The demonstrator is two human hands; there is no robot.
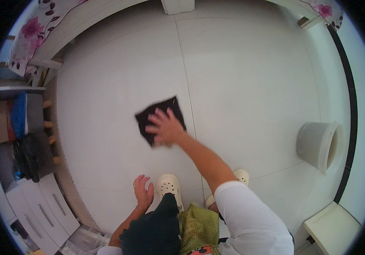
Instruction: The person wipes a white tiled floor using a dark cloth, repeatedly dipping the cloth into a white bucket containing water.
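Observation:
My right hand [166,126] lies flat with spread fingers on a black cloth [165,105], roughly square, on the pale tiled floor [242,85]. The palm presses the cloth's near right part, and its edges stick out around the fingers. My left hand [143,191] hangs by my left knee with its fingers loosely apart, a ring on one of them. It holds nothing. Both hands are slightly blurred.
My cream clogs [168,185] stand just behind the cloth. A white bucket [312,143] stands at the right by the wall. Drawers [42,212] and a shelf with bags [29,153] line the left. Above hangs a flowered cloth [31,32]; a small stool [333,227] is at lower right.

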